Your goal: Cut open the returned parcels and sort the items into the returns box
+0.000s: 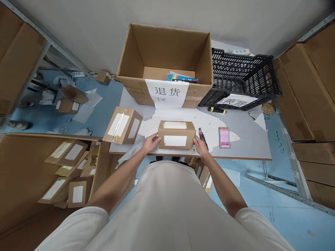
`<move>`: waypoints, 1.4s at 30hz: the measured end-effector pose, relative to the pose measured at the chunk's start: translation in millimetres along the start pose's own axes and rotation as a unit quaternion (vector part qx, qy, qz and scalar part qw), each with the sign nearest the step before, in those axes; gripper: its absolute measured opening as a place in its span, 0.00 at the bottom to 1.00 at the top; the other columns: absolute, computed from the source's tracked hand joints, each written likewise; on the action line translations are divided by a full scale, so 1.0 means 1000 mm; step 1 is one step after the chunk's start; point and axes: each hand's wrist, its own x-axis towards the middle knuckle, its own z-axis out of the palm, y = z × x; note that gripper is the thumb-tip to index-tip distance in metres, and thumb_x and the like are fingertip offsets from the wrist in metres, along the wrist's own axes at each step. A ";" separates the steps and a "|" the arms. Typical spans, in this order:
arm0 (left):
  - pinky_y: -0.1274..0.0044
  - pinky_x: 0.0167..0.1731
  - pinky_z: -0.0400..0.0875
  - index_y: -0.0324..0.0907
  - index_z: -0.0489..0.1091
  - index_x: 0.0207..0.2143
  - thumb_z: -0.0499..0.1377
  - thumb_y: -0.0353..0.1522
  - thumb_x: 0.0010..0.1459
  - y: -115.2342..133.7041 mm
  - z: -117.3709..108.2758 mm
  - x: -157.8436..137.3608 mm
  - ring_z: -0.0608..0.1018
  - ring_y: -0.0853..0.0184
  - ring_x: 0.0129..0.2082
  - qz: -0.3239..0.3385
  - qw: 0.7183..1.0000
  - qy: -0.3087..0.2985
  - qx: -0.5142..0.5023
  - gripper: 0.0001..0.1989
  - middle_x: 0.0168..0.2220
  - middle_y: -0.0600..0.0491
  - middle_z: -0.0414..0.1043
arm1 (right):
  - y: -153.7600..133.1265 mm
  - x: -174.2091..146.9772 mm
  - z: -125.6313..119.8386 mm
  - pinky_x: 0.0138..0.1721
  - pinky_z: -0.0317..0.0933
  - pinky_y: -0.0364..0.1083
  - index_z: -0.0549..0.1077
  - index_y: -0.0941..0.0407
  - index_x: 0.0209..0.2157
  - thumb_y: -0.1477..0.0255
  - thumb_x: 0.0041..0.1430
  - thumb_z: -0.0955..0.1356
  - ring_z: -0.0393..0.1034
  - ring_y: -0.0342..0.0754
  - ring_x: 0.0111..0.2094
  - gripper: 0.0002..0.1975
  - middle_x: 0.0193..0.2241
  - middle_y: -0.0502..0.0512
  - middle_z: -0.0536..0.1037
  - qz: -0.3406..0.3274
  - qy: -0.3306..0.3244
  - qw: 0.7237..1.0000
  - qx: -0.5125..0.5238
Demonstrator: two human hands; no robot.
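A small taped cardboard box (176, 143) with white labels on its top and front sits near the front edge of the table, between my hands. My left hand (151, 143) grips its left end, and my right hand (201, 145) holds the right end. Just beyond my right hand lies a red and black utility knife (203, 136). Another taped cardboard box (129, 134) with white labels stands to the left of my left hand.
A large open carton (131, 87) holding colourful packages stands at the back, beside a black plastic crate (246, 82). A yellow and black cutter (217, 110) and a pink phone-like object (224, 137) lie on the right. At lower left, a big carton (23, 174) contains several boxes.
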 end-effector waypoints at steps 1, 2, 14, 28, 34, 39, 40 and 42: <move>0.72 0.47 0.70 0.38 0.67 0.56 0.56 0.46 0.55 0.004 -0.001 0.001 0.77 0.59 0.45 -0.004 1.000 0.010 0.026 0.30 0.46 0.48 0.76 | -0.004 0.002 -0.002 0.47 0.63 0.53 0.62 0.49 0.60 0.62 0.64 0.56 0.73 0.53 0.40 0.24 0.44 0.54 0.78 0.006 0.002 1.000 -0.029; 0.72 0.46 0.70 0.38 0.70 0.53 0.54 0.46 0.57 0.008 -0.001 0.004 0.77 0.58 0.44 -0.010 0.998 0.019 0.056 0.28 0.44 0.49 0.77 | -0.007 0.005 -0.002 0.45 0.64 0.52 0.63 0.50 0.60 0.62 0.65 0.55 0.74 0.54 0.38 0.24 0.41 0.55 0.79 0.014 0.002 0.999 -0.050; 0.70 0.55 0.63 0.38 0.65 0.57 0.54 0.36 0.55 -0.020 0.000 0.007 0.74 0.59 0.52 -0.048 0.998 0.014 0.031 0.28 0.50 0.48 0.74 | 0.024 0.008 0.017 0.51 0.63 0.52 0.65 0.52 0.59 0.67 0.61 0.58 0.71 0.50 0.48 0.24 0.51 0.55 0.74 0.054 0.014 0.993 0.101; 0.66 0.54 0.65 0.40 0.75 0.43 0.61 0.49 0.46 -0.033 0.021 -0.017 0.75 0.54 0.50 -0.035 0.999 -0.018 -0.018 0.28 0.44 0.50 0.78 | 0.022 -0.012 0.035 0.53 0.61 0.54 0.63 0.53 0.58 0.71 0.55 0.65 0.70 0.52 0.48 0.28 0.50 0.56 0.74 0.010 -0.042 0.991 0.127; 0.72 0.44 0.69 0.40 0.76 0.44 0.53 0.47 0.57 0.012 -0.001 -0.015 0.78 0.58 0.40 0.019 0.994 0.022 0.109 0.24 0.40 0.49 0.79 | -0.002 -0.002 0.004 0.47 0.63 0.52 0.69 0.55 0.50 0.62 0.62 0.58 0.69 0.54 0.42 0.20 0.42 0.59 0.75 -0.034 -0.005 0.999 -0.011; 0.76 0.36 0.67 0.39 0.78 0.35 0.48 0.47 0.60 0.041 -0.006 0.000 0.77 0.62 0.34 0.003 0.979 0.087 0.186 0.25 0.34 0.48 0.79 | -0.026 0.013 -0.007 0.41 0.61 0.50 0.71 0.56 0.39 0.57 0.66 0.50 0.68 0.55 0.37 0.26 0.34 0.61 0.75 -0.036 0.005 0.994 -0.101; 0.76 0.36 0.66 0.39 0.78 0.34 0.48 0.47 0.60 0.043 -0.005 0.002 0.77 0.62 0.34 -0.003 0.978 0.089 0.189 0.25 0.34 0.48 0.78 | -0.028 0.015 -0.006 0.40 0.60 0.49 0.71 0.56 0.38 0.56 0.66 0.49 0.68 0.54 0.36 0.27 0.34 0.61 0.75 -0.033 0.004 0.994 -0.105; 0.76 0.36 0.66 0.39 0.78 0.34 0.48 0.47 0.60 0.043 -0.004 0.003 0.77 0.62 0.34 -0.011 0.977 0.092 0.191 0.25 0.33 0.48 0.78 | -0.031 0.017 -0.004 0.40 0.60 0.49 0.71 0.56 0.37 0.56 0.66 0.49 0.68 0.54 0.37 0.27 0.34 0.61 0.75 -0.032 0.007 0.994 -0.106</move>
